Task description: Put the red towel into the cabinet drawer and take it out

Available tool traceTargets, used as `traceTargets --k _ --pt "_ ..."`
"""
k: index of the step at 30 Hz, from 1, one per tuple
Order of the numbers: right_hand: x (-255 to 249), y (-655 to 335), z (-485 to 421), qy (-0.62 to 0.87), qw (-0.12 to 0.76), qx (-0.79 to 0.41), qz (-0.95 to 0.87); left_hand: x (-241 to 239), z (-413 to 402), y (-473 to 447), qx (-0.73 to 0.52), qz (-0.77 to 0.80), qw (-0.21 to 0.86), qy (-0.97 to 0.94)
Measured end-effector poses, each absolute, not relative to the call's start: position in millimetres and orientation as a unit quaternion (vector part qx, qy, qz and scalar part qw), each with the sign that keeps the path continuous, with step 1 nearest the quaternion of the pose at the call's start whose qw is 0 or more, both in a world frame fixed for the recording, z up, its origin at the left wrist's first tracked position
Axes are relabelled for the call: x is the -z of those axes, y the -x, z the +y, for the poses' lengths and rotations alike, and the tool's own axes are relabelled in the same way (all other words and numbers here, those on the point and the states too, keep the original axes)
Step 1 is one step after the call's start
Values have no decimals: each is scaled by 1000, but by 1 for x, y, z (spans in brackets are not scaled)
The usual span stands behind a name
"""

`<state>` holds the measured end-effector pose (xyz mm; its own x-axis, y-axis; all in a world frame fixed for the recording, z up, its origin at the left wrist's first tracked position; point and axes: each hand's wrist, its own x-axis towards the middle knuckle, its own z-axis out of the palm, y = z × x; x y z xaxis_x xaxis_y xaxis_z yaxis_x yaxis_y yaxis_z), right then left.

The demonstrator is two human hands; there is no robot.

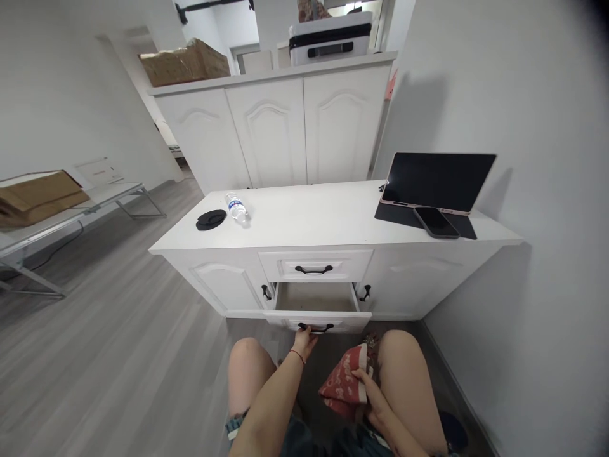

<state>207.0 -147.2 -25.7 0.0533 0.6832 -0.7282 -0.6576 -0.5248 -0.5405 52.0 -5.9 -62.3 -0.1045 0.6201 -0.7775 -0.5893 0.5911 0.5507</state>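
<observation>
My left hand (305, 343) has its fingers hooked round the left end of a black drawer handle (324, 328). That handle is on the lower drawer (284, 319), which stands pulled out of the white cabinet. Its visible inside shows a bare grey bottom. Between my knees, my right hand (371, 392) grips a red cloth (343, 383) with a pale pattern and a white edge. The cloth hangs in loose folds, and part of it is hidden behind my fingers. Above the pulled-out drawer, the upper drawer (285, 266) is closed.
On the white cabinet top (309, 216) lie a plastic bottle (237, 209), a black round object (211, 219), a tablet (438, 181) propped up and a phone (435, 223). A wall (537, 304) borders the right side. Cardboard boxes and a suitcase (330, 39) stand farther off.
</observation>
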Motion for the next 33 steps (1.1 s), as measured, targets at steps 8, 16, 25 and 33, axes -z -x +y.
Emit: traceTargets --k 8,16,25,33 --pt "24 -209 -146 494 512 -702 14 74 -35 -46 -463 571 677 -25" --pt "16 -214 -149 482 517 -707 9 94 -61 -52 -485 580 653 -41" --pt "-14 -232 -111 472 532 -700 -70 106 -78 -53 -474 602 642 -44" --pt "-26 -248 -42 566 526 -609 -178 92 -87 -53 -475 605 639 -19"
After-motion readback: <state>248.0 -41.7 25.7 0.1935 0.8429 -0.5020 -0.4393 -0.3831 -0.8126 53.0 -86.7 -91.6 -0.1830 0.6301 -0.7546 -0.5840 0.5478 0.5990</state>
